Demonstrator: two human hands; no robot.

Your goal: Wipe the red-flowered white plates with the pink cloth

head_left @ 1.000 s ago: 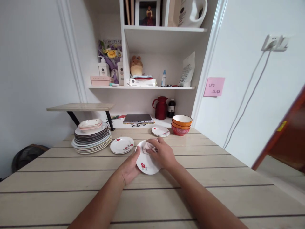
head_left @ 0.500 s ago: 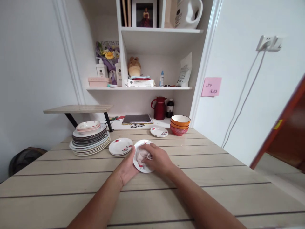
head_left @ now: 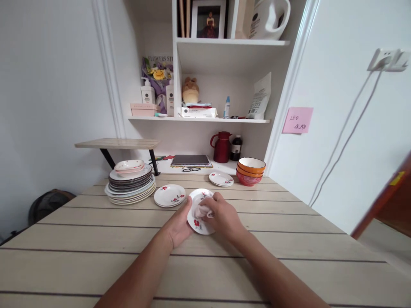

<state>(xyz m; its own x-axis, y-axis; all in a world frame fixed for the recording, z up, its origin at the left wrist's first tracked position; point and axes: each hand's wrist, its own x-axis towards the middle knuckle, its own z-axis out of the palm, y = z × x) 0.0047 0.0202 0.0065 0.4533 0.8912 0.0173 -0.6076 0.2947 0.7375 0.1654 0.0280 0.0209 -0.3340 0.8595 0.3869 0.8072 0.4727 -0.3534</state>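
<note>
A small white plate with red flowers (head_left: 203, 228) is tilted toward me over the table. My left hand (head_left: 181, 226) grips its left edge, thumb on the rim and the other fingers underneath, out of sight. Bunched in my right hand (head_left: 224, 216) is a pale pinkish cloth (head_left: 202, 211), pressed against the plate's face. Left of the held plate lies a short pile of matching flowered plates (head_left: 168, 195). Farther back, more small flowered plates (head_left: 221, 179) rest beside a stack of orange and red bowls (head_left: 250, 171).
A tall stack of plates (head_left: 131, 188), topped by small dishes (head_left: 129, 166), stands at the left by a raised wooden stand (head_left: 117, 143). Along the back are a laptop (head_left: 190, 160), glasses (head_left: 192, 170), a red jug (head_left: 221, 147) and a dark bottle (head_left: 236, 148).
My view has turned slightly left, so everything sits farther right. The cloth and right hand have shifted on the plate, uncovering more of the lower red flower. Both grips stay the same.
</note>
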